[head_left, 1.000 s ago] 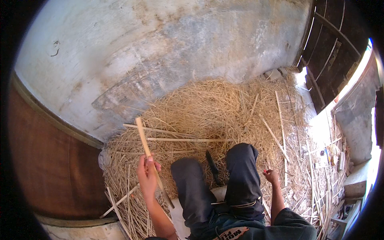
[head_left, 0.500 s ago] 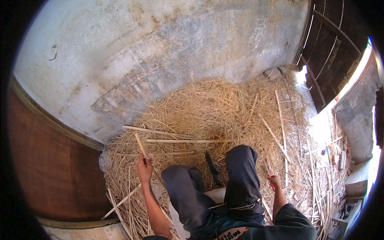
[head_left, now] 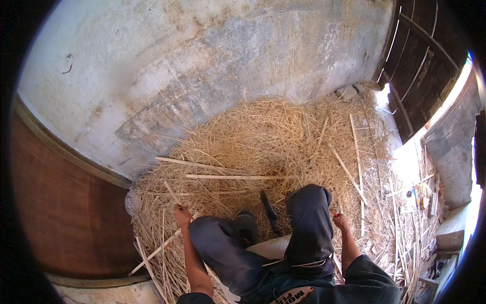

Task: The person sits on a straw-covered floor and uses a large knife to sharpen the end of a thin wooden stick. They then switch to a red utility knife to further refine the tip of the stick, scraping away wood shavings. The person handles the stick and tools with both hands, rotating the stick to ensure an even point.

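My left hand is closed around a pale bamboo strip, whose far end points away from me over the straw. The hand is just left of my left knee. Beside my right knee, my right hand is closed on a small red-handled tool; the fingers cover most of it, and its kind is too small to make out. Between my feet lies a long, dark, pointed blade or sheath, touched by neither hand.
Straw-like shavings cover the floor up to a stained wall. Long bamboo strips lie ahead, with more strips on the right. A brown panel stands at left. I sit on a pale seat.
The bamboo strip in my left hand has dropped lower and shows shorter. My right hand has moved left and slightly forward, close to my knee. My left knee has swung outward, uncovering the foot.
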`<action>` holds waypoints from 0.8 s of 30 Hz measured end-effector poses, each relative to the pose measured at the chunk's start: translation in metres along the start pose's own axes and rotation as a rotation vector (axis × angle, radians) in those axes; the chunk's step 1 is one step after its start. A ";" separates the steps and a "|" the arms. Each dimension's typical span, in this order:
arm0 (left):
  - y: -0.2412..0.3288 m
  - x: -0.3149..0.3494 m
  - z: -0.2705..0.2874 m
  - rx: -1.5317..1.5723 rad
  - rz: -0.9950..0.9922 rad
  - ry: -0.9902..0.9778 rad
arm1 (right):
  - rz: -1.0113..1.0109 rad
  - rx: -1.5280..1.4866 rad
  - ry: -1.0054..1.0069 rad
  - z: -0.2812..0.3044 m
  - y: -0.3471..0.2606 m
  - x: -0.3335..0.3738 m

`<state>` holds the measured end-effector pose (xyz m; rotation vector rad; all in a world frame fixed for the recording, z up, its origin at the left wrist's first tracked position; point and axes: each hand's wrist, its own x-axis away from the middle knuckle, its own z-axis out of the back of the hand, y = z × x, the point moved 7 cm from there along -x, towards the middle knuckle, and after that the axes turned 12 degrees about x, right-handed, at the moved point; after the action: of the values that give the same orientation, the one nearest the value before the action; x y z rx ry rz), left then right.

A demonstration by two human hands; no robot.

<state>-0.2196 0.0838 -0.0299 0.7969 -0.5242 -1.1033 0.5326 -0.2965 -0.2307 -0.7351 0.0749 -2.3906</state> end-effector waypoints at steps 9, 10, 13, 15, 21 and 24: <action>-0.011 0.021 0.006 -0.069 0.096 -0.202 | 0.005 -0.061 0.223 0.023 0.008 -0.055; -0.007 0.027 0.013 0.052 0.140 -0.251 | 0.030 -0.087 0.229 0.028 0.000 -0.057; 0.020 0.043 0.014 0.336 0.225 -0.388 | 0.076 0.016 0.306 0.049 0.002 -0.078; 0.063 0.058 0.032 0.340 0.257 -0.407 | 0.081 -0.094 0.264 0.059 -0.017 -0.075; 0.192 0.084 0.080 0.349 -0.060 -0.441 | -0.018 0.058 0.287 0.086 -0.037 -0.084; 0.257 0.110 0.074 0.349 -0.162 -0.498 | -0.031 0.003 0.305 0.100 -0.010 -0.102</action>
<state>-0.0835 0.0183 0.2162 0.8762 -1.1087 -1.3901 0.6456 -0.2167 -0.1936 -0.3672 0.1867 -2.5143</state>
